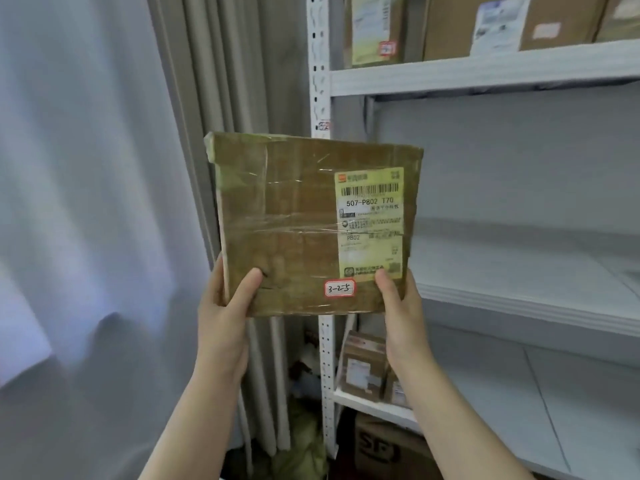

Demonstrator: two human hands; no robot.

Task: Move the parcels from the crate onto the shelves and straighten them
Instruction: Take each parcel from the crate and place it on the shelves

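Transfer step: the parcel (304,223) is gripped at its lower corners by the left hand (225,317) and right hand (403,313); placement on the shelf (519,306) at 3 o'clock seems due.

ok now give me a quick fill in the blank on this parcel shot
1. The left hand grips the cardboard parcel at its lower ____ corner.
2. The red-edged sticker reads ____.
3. The yellow shipping label sits on the parcel's ____ half.
Missing words: left; 3-2-5; right.
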